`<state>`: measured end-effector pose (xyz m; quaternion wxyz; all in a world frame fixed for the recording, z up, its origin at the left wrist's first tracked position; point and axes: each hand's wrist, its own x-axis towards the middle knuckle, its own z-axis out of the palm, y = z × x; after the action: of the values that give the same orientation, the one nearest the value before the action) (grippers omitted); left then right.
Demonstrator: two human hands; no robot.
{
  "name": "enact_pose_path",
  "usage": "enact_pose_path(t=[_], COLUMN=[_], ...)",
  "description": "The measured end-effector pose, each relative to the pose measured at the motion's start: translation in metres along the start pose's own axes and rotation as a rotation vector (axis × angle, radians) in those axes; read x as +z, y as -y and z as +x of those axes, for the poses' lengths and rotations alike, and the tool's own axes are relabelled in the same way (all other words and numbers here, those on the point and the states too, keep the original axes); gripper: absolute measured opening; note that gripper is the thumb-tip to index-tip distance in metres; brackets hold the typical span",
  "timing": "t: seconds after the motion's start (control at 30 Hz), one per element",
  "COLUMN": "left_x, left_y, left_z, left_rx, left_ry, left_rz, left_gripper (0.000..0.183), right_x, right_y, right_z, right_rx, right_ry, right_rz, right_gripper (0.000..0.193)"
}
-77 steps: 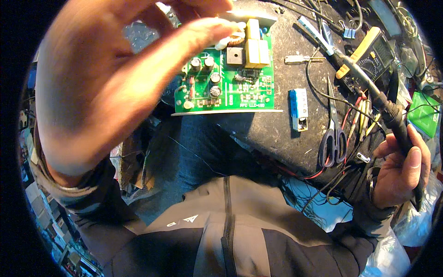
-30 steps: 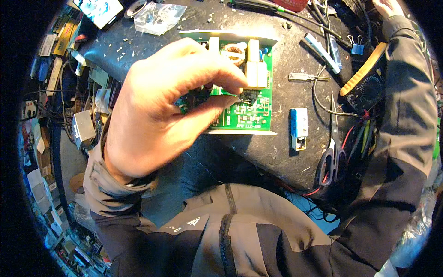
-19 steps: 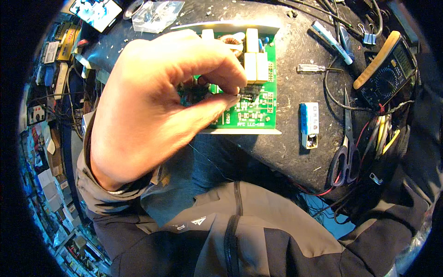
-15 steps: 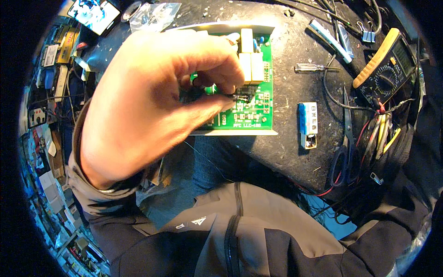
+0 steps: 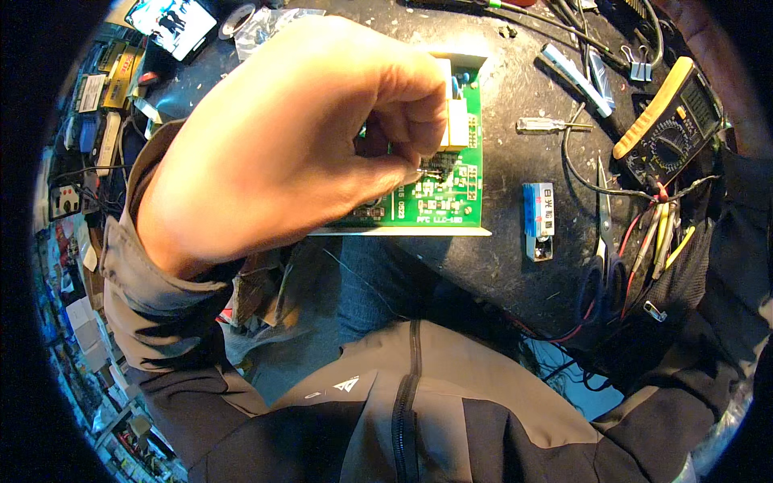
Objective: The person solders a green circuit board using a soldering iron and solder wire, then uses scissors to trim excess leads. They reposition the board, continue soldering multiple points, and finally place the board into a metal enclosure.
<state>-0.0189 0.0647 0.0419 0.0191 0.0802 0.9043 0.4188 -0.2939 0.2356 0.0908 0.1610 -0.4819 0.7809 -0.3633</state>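
My left hand (image 5: 282, 145) reaches over a green circuit board (image 5: 443, 216), its thumb and fingers pinched together low over the board. Whatever lies between the fingertips is too small and too hidden to make out. Just beyond the fingertips stand pale yellow block-shaped components (image 5: 457, 125), and small dark and silvery parts (image 5: 439, 167) sit beside the thumb. The hand hides most of the board's left half. The board rests in a light metal tray (image 5: 475, 232). At the dim upper right rim, my right hand (image 5: 731, 72) shows partly above its dark sleeve; its fingers cannot be made out.
To the board's right lie a small blue-and-white box (image 5: 539, 221), a clear-handled screwdriver (image 5: 551, 125) and scissors (image 5: 604, 270). Farther right are a yellow-edged multimeter (image 5: 672, 121), a binder clip (image 5: 639, 66) and cables (image 5: 580, 165). A lit screen (image 5: 171, 26) stands at the far left.
My left hand has shifted right and slightly away from me over the board, still pinched. My right hand has come into sight at the upper right rim.
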Motion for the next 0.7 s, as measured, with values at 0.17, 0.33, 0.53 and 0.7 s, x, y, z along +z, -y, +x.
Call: enact_pose_path(t=[0.17,0.33,0.53,0.7], left_x=[-0.001,-0.002,-0.009,0.013], left_y=[0.004,0.005,-0.004,0.004], left_z=[-0.003,-0.002,-0.014,-0.054], left_rx=[-0.019,-0.044,0.01,0.093], left_ry=[0.005,0.036,-0.15,-0.519], left_rz=[-0.109,-0.149,0.105,0.117], left_gripper=[0.015,0.016,0.024,0.036], right_x=[0.016,0.037,0.067,0.104], right_y=[0.023,0.035,0.034,0.03], right_z=[-0.023,-0.042,-0.049,-0.064], right_rx=[0.006,0.006,0.021,0.042], right_ry=[0.14,0.252,0.292,0.204], right_rz=[0.004,0.033,0.074,0.037], right_gripper=[0.025,0.025,0.026,0.025])
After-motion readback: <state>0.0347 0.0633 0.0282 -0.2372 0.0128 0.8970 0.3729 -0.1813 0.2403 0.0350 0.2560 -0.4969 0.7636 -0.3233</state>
